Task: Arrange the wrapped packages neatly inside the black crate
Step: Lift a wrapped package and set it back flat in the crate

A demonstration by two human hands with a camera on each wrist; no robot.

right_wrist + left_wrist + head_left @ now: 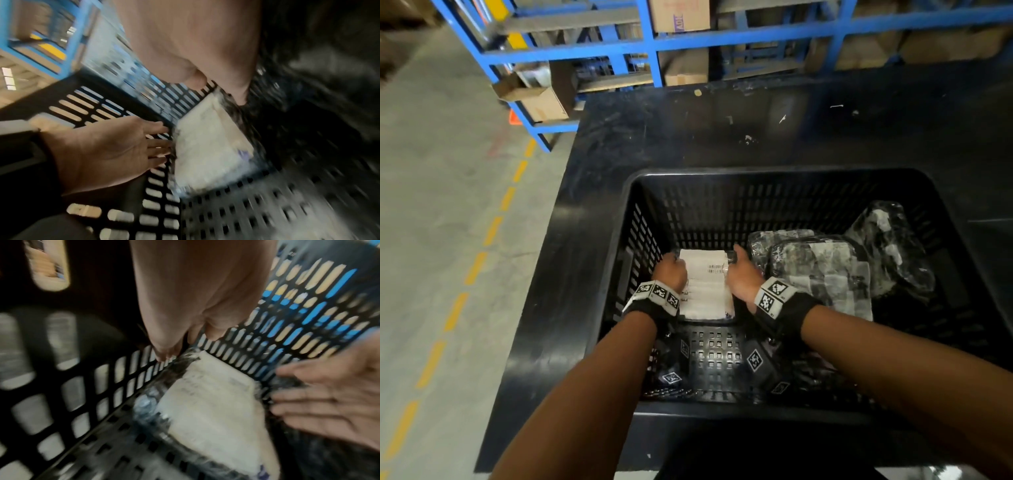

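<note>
Now both hands flat-fingered, left hand (670, 272) and right hand (743, 274) pressing white-labelled package (707, 284), inside black crate (722, 209)

The person is wearing black wrist straps (654, 306) carrying white tags (774, 294) printed with black square codes, forearms bare.

Little can be read. A cardboard box (679, 15) on the blue shelving (650, 41) bears purple letters — upside down, not legible. The white label (705, 284) on the wrapped package carries barcodes and print too small to read. Square black-and-white marker codes sit on both wristbands (774, 295).
</note>
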